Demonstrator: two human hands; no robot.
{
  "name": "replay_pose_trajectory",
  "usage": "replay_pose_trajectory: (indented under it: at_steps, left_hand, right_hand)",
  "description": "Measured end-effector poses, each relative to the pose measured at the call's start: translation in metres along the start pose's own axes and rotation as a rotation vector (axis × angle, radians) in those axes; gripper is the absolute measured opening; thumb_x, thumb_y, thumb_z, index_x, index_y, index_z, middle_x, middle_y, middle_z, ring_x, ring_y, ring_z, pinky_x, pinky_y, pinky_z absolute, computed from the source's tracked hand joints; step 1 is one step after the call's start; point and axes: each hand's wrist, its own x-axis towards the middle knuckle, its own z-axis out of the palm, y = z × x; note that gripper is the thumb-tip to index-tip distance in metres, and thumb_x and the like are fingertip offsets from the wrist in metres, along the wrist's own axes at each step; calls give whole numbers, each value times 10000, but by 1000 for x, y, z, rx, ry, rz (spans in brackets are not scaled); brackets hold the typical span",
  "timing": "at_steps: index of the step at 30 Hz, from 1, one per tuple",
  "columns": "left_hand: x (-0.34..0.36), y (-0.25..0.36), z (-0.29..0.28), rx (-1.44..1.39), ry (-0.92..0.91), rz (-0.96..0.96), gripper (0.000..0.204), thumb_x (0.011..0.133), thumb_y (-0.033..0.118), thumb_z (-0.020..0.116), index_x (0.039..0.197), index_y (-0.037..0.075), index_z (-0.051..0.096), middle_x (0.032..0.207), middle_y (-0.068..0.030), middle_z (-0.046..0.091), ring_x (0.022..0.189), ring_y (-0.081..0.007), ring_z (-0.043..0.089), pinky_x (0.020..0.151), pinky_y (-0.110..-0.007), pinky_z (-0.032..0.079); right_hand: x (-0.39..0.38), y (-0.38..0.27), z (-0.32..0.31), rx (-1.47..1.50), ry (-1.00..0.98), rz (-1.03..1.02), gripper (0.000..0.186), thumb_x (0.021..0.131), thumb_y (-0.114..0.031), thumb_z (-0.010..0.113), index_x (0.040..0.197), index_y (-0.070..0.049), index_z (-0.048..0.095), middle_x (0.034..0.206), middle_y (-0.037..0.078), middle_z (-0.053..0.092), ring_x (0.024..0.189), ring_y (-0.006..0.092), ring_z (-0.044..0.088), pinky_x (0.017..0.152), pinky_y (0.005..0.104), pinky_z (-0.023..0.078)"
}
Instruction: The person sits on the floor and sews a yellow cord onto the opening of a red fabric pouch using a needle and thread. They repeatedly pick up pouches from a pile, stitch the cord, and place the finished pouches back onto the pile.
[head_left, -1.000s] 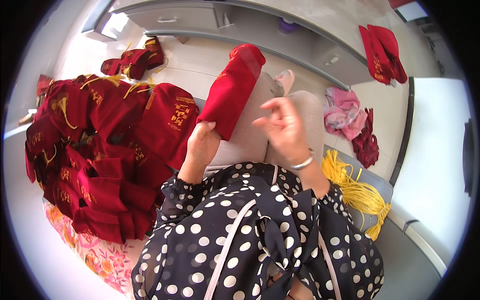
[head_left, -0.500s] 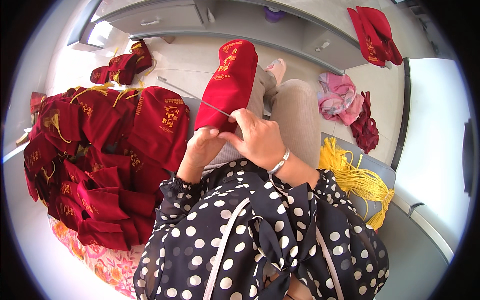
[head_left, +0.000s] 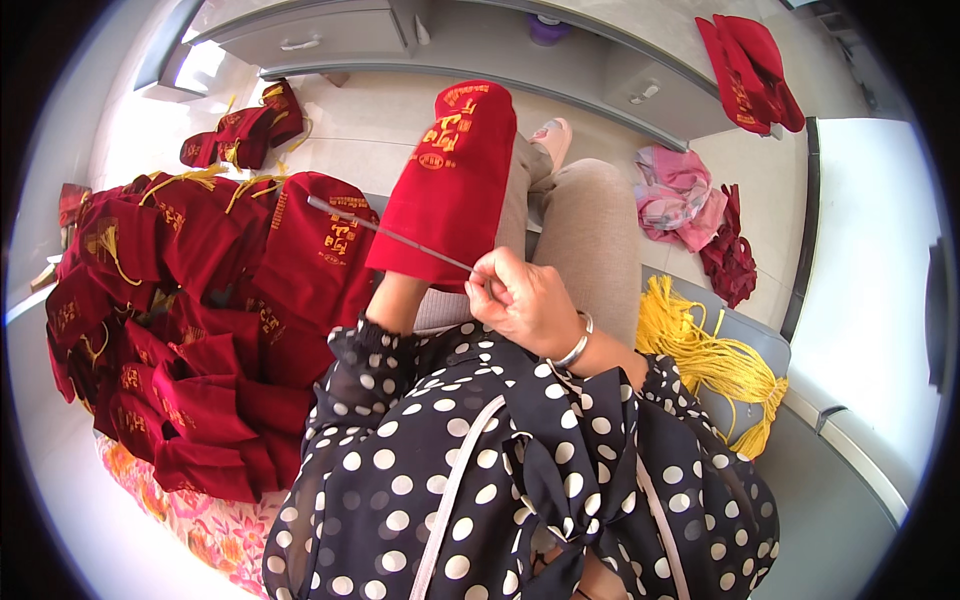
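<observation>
A red cloth pouch (head_left: 450, 205) with gold print lies over my left thigh, its opening toward me. My left hand (head_left: 398, 298) shows only at the wrist; the rest goes in under the pouch's near edge, so its fingers are hidden. Closed around a thin metal rod (head_left: 400, 238) is my right hand (head_left: 522, 300), just right of the pouch opening. The rod slants up and left across the pouch's lower part, and its far tip stands over the pile of red pouches (head_left: 200, 400) on my left.
Yellow tassels (head_left: 715, 350) lie on a grey surface at my right. On the floor beyond are pink cloth (head_left: 678, 195) and dark red cords (head_left: 733, 250). More red pouches (head_left: 245, 135) lie at far left, others (head_left: 752, 75) at far right. A grey cabinet (head_left: 330, 40) stands ahead.
My left hand has gone from the pouch's near edge to inside or under it, and the pouch mouth has spread. My right hand has drawn slightly toward me, with the rod swung lower.
</observation>
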Motion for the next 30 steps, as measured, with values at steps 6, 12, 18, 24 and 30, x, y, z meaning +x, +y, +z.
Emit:
replay_pose_trajectory:
  at_steps: [6, 12, 18, 24, 30]
  left_hand:
    - [2, 17, 2, -128, 42, -62, 263, 848, 38, 501, 1101, -2, 561, 1088, -88, 564, 1000, -219, 523, 879, -352, 400]
    - [2, 24, -2, -175, 73, -77, 299, 841, 59, 517, 1133, 5, 551, 1134, -93, 556, 1047, -233, 513, 912, -369, 391]
    - [-1, 12, 2, -180, 98, -104, 338, 834, 80, 533, 1164, 12, 541, 1179, -97, 549, 1094, -247, 503, 945, -386, 382]
    - [8, -4, 5, -211, 148, -139, 379, 827, 100, 549, 1196, 19, 531, 1225, -102, 541, 1140, -262, 492, 978, -403, 374]
    - [-2, 7, -5, -324, 200, -203, 421, 819, 121, 565, 1228, 26, 521, 1271, -106, 534, 1187, -276, 482, 1011, -420, 365]
  right_hand:
    - [-19, 2, 1, 98, -129, 82, 169, 766, -75, 647, 860, -68, 507, 575, 5, 531, 475, 142, 552, 466, 271, 453]
    - [-19, 12, -1, 126, -96, 47, 109, 873, -135, 603, 893, -58, 528, 625, 65, 598, 536, 225, 608, 485, 303, 466]
    - [14, 22, -24, -3, 144, -5, 109, 910, -162, 565, 915, -56, 537, 668, 134, 612, 601, 305, 625, 498, 372, 470]
    - [40, 121, -12, -444, 85, 270, 226, 945, -300, 474, 889, -86, 519, 656, 180, 601, 633, 381, 605, 526, 479, 461]
    - [40, 126, -14, -222, 123, 255, 275, 947, -305, 474, 830, -67, 547, 687, 168, 605, 653, 375, 594, 566, 441, 461]
